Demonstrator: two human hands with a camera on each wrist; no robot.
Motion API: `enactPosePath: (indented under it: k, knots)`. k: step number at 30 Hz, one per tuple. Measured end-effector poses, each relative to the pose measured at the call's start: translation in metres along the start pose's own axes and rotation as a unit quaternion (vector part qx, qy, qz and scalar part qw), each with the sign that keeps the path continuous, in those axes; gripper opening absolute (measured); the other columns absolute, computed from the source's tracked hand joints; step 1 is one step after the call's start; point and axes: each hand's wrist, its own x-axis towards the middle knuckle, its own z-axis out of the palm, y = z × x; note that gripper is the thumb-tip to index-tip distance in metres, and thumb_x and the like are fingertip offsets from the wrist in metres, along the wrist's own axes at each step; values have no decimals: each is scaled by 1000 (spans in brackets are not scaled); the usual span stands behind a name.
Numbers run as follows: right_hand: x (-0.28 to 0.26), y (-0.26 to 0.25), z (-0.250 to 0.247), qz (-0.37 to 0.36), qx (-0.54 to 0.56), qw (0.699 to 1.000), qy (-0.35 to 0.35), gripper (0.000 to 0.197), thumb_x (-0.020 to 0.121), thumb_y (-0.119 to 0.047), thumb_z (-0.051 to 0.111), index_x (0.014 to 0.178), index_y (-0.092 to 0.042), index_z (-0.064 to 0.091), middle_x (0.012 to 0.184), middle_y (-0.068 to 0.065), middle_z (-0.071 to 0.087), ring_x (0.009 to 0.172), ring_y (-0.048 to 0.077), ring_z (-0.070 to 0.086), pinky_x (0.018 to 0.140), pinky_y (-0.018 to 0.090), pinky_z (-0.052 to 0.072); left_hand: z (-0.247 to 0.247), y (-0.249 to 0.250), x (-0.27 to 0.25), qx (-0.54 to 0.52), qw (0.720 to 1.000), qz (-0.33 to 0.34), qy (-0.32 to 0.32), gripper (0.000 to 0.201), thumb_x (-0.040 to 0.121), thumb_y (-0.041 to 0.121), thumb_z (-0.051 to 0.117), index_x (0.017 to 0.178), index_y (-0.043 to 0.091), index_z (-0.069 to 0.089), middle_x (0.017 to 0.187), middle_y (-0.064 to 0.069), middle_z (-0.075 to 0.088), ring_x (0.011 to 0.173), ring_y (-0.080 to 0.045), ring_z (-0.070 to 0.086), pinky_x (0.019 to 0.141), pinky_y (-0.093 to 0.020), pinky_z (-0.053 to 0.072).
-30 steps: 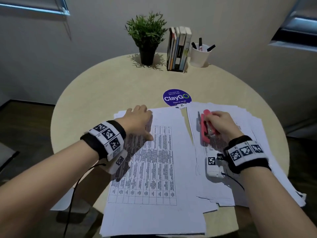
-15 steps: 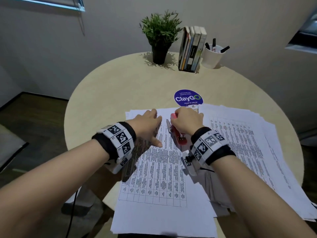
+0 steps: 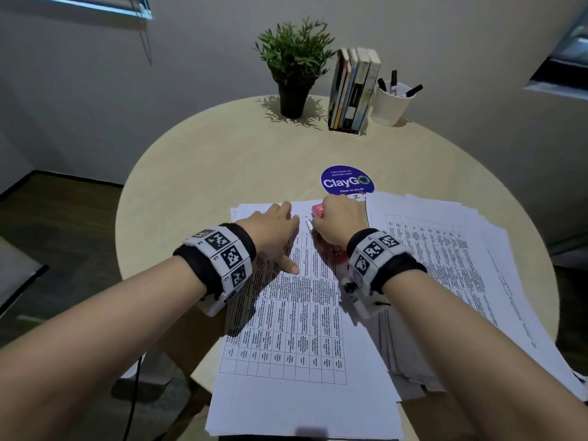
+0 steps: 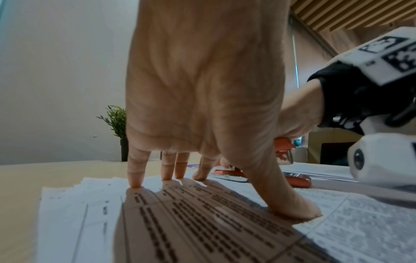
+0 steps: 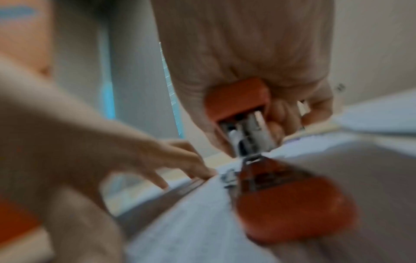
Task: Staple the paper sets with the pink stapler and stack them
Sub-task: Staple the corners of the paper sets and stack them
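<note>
A printed paper set lies in front of me on the round table. My left hand presses it flat near its top edge, with straight fingers and the thumb spread on the sheet. My right hand grips the pink stapler just right of the left hand, at the set's top edge. In the left wrist view the stapler has its top arm raised above its base. The right wrist view is blurred and shows the stapler under my palm.
A loose pile of printed sheets covers the table's right side and overhangs its edge. A purple round sticker lies beyond my hands. At the back stand a potted plant, books and a white pen cup.
My right hand has carried the stapler leftwards from the right pile to the top edge of the front paper set. The left hand has stayed pressing on that set.
</note>
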Motion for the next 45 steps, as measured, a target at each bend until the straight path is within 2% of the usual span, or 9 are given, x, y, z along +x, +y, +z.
enactPosePath:
  k: [9,11,16,20,24,29,37,42,45]
  knots:
    - [20,-6,10,97,123,987,22,16,92,-27,54,86,-12,50,109,15,65,104,37,59,81,38,41,0,-1,0,1,1000,2,1,100,67,71,65,137,7,32,138,-13,27,127,-29,31,95,-46,41]
    - [24,-2,9,130,178,975,23,21,87,-27,58,79,-9,49,98,15,62,95,36,59,75,35,43,1,-1,0,-3,1000,2,1,98,66,71,65,134,7,35,136,-13,28,126,-29,32,94,-45,41]
    - [19,16,0,178,425,886,51,32,71,-40,67,56,-16,50,55,6,55,55,24,55,52,39,46,2,-5,2,-31,999,-12,-1,98,59,72,71,129,11,36,134,-9,28,125,-28,30,99,-45,37]
    - [1,40,-12,172,545,820,22,32,83,-30,70,61,-10,59,47,3,50,35,15,45,39,19,36,-6,-12,9,-105,993,-46,33,103,51,61,83,130,13,37,133,-7,34,126,-27,33,104,-45,34]
    - [-25,69,-32,116,560,820,14,37,94,-30,61,72,-1,67,45,-1,57,35,12,52,36,17,35,-12,-18,12,-152,983,-77,60,84,65,40,85,134,17,42,126,-4,48,121,-27,42,98,-42,37]
    - [-40,88,-35,105,550,828,11,36,94,-31,61,80,1,68,46,-5,59,37,10,52,45,25,39,-8,-29,7,-230,962,-62,136,13,81,5,64,87,12,56,88,-2,56,87,-24,55,63,-26,37]
    - [-50,66,-31,32,568,818,-89,28,95,-21,61,75,-3,69,58,-2,67,48,6,59,49,17,45,-38,-62,-13,-417,892,-46,170,16,91,5,58,79,15,60,70,-6,60,59,-19,50,57,-28,43]
    - [-40,61,-40,69,563,824,-18,38,89,-34,68,75,2,68,68,16,63,54,20,57,57,29,44,-72,-64,-17,-477,841,-28,255,15,94,22,60,99,10,67,89,-4,66,69,-13,54,62,-18,43]
    - [-35,83,-59,119,549,827,21,39,87,-35,70,76,3,67,69,14,66,54,21,60,57,30,48,-73,-74,-9,-471,814,-77,331,26,95,29,57,110,9,64,106,-9,67,89,-21,61,78,-28,46]
